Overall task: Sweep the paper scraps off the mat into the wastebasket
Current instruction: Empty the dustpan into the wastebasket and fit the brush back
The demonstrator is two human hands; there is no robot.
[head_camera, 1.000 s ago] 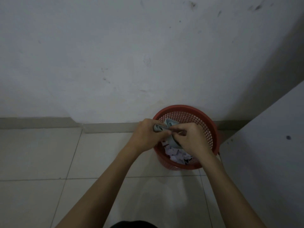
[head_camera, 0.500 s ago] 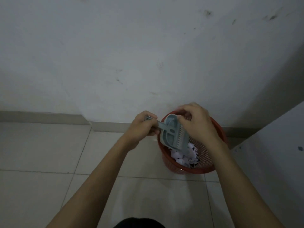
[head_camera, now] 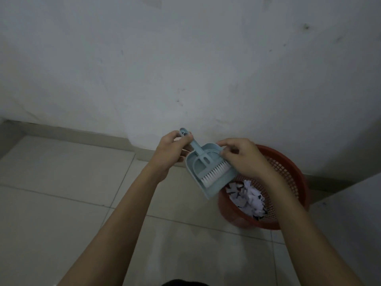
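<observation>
A small blue dustpan (head_camera: 214,183) with a white-bristled brush (head_camera: 214,172) nested in it hangs tilted above the left rim of the red mesh wastebasket (head_camera: 288,172). My left hand (head_camera: 171,149) grips the stacked handles at the upper left. My right hand (head_camera: 243,159) pinches the dustpan's upper right edge beside the brush head. White and dark paper scraps (head_camera: 249,198) lie in a heap inside the wastebasket. The mat is out of view.
A pale wall (head_camera: 185,69) with a skirting board rises just behind the wastebasket. Light floor tiles (head_camera: 61,203) spread to the left and front. A grey panel (head_camera: 350,223) stands at the right, close to the basket.
The dustpan and brush have come up and to the left, away from the basket's mouth, and now face me with the brush laid in the pan. The view has shifted left.
</observation>
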